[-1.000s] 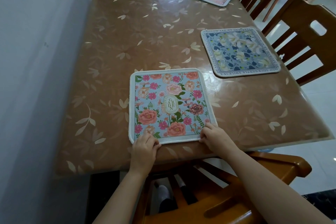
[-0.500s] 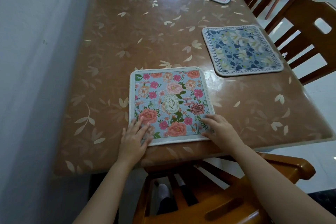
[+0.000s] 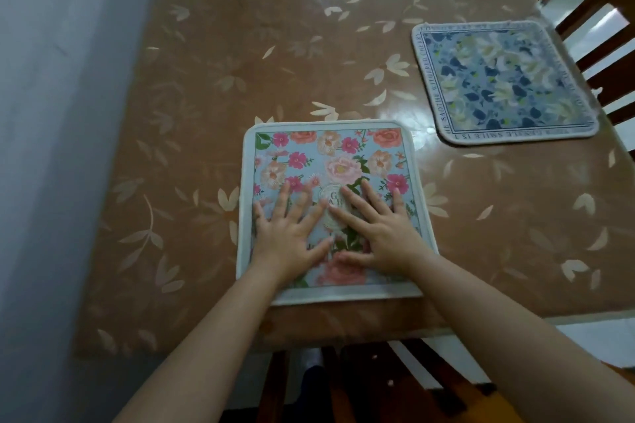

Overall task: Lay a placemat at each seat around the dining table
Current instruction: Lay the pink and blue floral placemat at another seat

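Head view: the flowery placemat (image 3: 330, 158) lies flat at the near edge of the table (image 3: 240, 62). The left hand (image 3: 288, 237) and right hand (image 3: 381, 233) press on it, fingers spread wide. It looks thin, light and bendy, and may slide on the shiny top. Pick it up by its corners.

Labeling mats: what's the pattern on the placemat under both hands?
Pink and peach flowers on light blue with a white border: the floral placemat, head view.
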The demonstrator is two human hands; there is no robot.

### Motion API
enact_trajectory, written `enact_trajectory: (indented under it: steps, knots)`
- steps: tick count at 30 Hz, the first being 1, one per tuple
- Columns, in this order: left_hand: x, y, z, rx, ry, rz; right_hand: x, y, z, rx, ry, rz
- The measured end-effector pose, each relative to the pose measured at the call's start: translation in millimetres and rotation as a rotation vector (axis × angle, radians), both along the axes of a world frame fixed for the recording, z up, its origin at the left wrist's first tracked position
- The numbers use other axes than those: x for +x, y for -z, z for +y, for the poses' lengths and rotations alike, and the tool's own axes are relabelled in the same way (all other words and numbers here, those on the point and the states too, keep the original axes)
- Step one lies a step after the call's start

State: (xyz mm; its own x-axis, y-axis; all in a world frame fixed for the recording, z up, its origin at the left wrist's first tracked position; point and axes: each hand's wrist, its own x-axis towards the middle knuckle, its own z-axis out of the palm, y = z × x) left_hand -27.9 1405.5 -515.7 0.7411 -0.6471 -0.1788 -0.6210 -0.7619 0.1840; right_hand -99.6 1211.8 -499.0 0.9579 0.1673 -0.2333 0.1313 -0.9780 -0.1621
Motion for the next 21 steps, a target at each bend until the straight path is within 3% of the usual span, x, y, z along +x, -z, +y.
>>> enact_trajectory:
  steps: [7,16,21]
  knots:
    - [73.4,2.0,-32.9,-0.010,-0.054,-0.039,68.8,7.7,-29.5,0.037,0.016,-0.068]
    - [110.5,1.8,-49.3,-0.010,-0.267,-0.134,105.6,16.8,-40.4,-0.016,0.381,-0.129]
    - [100.2,0.7,-43.6,0.010,-0.247,-0.111,82.8,15.5,-38.8,0.002,0.467,-0.126]
